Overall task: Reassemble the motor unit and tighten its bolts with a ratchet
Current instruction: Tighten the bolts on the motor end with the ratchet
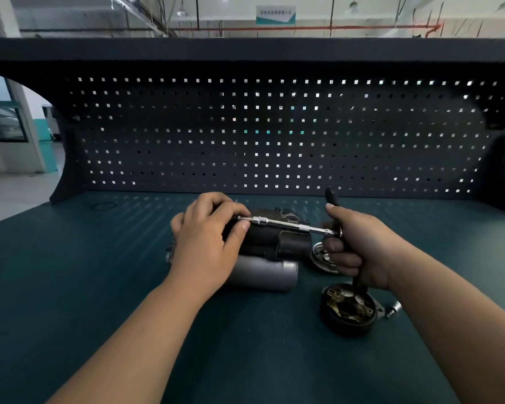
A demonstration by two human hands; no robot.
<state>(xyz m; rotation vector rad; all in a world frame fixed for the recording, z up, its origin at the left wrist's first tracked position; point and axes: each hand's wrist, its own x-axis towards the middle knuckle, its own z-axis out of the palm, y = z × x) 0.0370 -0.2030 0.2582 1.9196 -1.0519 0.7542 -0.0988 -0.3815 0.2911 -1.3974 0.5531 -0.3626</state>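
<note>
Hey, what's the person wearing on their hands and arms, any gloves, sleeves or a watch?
Nothing visible. The left hand and right hand are bare, no gloves or rings. The left forearm and right forearm are uncovered to the frame's edge: no sleeves, watch or wristband.

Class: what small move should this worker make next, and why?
Probably swing the ratchet with the right hand: the left hand steadies its extension against the motor, so it looks seated.

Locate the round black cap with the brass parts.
Head view: the cap lies on the green bench, right of the motor unit, just below the right hand and beside a small silver piece.
</note>
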